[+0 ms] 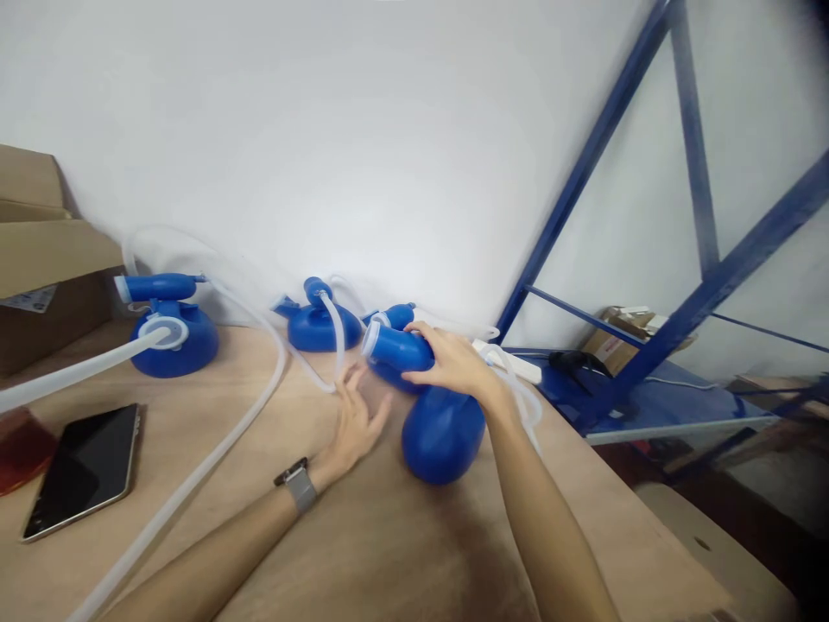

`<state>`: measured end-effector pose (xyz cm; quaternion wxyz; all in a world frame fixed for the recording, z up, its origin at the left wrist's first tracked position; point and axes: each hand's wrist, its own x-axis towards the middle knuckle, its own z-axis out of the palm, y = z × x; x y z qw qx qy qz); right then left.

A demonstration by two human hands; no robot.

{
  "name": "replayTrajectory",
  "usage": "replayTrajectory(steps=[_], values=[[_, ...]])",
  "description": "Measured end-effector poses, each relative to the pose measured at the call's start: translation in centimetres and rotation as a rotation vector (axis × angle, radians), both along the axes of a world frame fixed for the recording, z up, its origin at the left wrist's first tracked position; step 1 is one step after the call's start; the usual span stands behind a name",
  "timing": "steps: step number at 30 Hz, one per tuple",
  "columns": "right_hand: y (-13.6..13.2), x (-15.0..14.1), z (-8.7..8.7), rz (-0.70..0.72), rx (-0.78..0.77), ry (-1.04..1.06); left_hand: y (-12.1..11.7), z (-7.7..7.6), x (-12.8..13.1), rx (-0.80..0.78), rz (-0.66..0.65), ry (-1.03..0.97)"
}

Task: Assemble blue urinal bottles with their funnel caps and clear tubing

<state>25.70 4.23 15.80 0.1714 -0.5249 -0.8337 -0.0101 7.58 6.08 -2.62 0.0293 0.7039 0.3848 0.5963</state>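
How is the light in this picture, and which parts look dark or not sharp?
Head view: the white wall is palest around its middle; a soft shadow lies on the wooden table near the closest blue bottle; the left hand seems slightly smeared; beyond the blue rack, the lower right is dim and soft; the upper right corner blackens.

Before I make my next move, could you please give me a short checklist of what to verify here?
1. Right hand has a grip on the blue tube-shaped part: ok, thumb and fingers are around it.
2. Left hand is free: ok, fingers spread, nothing seen in it.
3. Blue rounded container is joined to that part: cannot tell, the right hand covers the area between.
4. Long white hose is well away from the left forearm: not ok, it runs close alongside.
5. Dark-screened device is apart from both hands: ok, it lies off to the left.
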Motion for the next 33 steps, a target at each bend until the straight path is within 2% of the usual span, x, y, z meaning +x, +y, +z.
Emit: replayTrajectory(steps=[3, 5, 7, 9, 11, 13, 16, 18, 20, 22, 23, 25, 28, 30, 31, 33], values=[[-0.5, -0.2, -0.2, 0.074, 0.105, 0.031, 2.1, 4.1, -2.8, 0.013, -0.065, -0.094], [-0.6, -0.4, -0.9, 0.068, 0.215, 0.009, 2.4, 7.1, -4.5, -0.046, -0.120, -0.015], [-0.5, -0.8, -1.9, 0.049, 0.321, -0.017, 2.0, 9.6, -5.4, -0.102, -0.091, 0.088], [-0.2, -1.2, -3.1, 0.061, 0.395, -0.029, 1.3, 11.0, -5.7, -0.114, -0.030, 0.144], [0.1, -1.6, -4.0, 0.105, 0.427, -0.010, 0.8, 11.3, -5.6, -0.094, 0.018, 0.155], [0.4, -1.7, -4.6, 0.146, 0.420, 0.036, 0.7, 10.9, -5.5, -0.072, 0.040, 0.148], [0.6, -1.2, -4.8, 0.194, 0.343, 0.088, 1.2, 10.4, -5.5, -0.102, 0.004, 0.072], [0.8, -0.3, -4.6, 0.231, 0.314, 0.170, 1.6, 10.7, -5.7, -0.220, -0.073, -0.132], [0.8, 0.8, -4.2, 0.237, 0.324, 0.290, 2.0, 11.5, -5.9, -0.376, -0.216, -0.368], [0.8, 1.9, -3.5, 0.214, 0.313, 0.344, 2.4, 12.2, -6.2, -0.496, -0.352, -0.469], [0.7, 2.4, -3.1, 0.198, 0.289, 0.332, 2.6, 12.5, -6.4, -0.535, -0.389, -0.453], [0.4, 3.4, -2.3, 0.173, 0.213, 0.274, 3.0, 12.7, -6.9, -0.594, -0.379, -0.350], [-0.2, 5.1, -1.3, 0.171, 0.129, 0.218, 3.5, 12.5, -8.0, -0.623, -0.178, -0.079], [-0.7, 6.4, -0.8, 0.174, 0.150, 0.228, 3.9, 12.1, -8.7, -0.638, -0.033, 0.076], [-1.0, 7.0, -0.6, 0.156, 0.182, 0.244, 4.0, 11.9, -9.1, -0.687, -0.025, 0.117], [-1.5, 8.0, -0.3, 0.073, 0.229, 0.254, 4.4, 11.2, -9.6, -0.876, -0.159, 0.148]])
